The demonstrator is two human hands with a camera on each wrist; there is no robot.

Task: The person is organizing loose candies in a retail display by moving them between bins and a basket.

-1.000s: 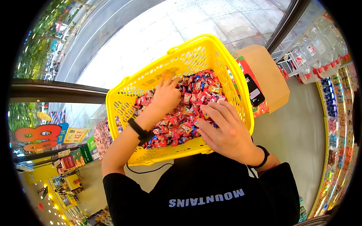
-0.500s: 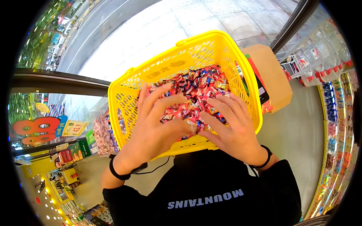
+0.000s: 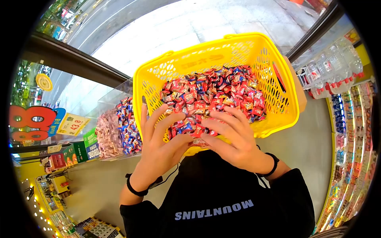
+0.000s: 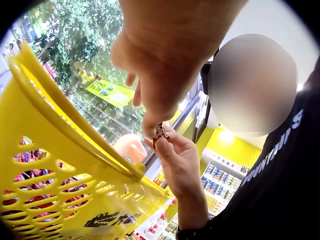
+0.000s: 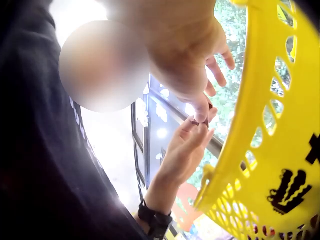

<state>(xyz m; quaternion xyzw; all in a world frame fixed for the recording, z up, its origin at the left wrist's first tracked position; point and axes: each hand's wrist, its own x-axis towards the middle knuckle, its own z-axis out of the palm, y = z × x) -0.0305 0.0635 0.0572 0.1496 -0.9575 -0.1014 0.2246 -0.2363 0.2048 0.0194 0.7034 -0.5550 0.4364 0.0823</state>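
Observation:
In front of the chest, my left hand [image 3: 160, 144] and right hand [image 3: 238, 144] meet over the near rim of a yellow basket [image 3: 291, 119]. Between them, thumbs and forefingers pinch one small wrapped candy [image 4: 160, 131], its dark patterned wrapper showing in the left wrist view. The other fingers of both hands are spread. Many red and blue wrapped candies [image 3: 210, 89] cover the basket's floor. From the right wrist view, the left hand [image 5: 180, 152] comes up from below to the candy, while the right hand [image 5: 185, 60] reaches down from above.
Left of the basket stands a clear bin [image 3: 109, 131] of pink and blue wrapped candies, with a price sign [image 3: 73, 124] beyond. A cardboard box [image 3: 299, 89] sits partly behind the basket's right side. Packed shelves [image 3: 353, 150] line the far right, and window frames [image 3: 79, 59] border the street side.
My left hand has come back out of the candies to meet the right hand at the near rim, and both now pinch one candy. The basket appears farther right in the view.

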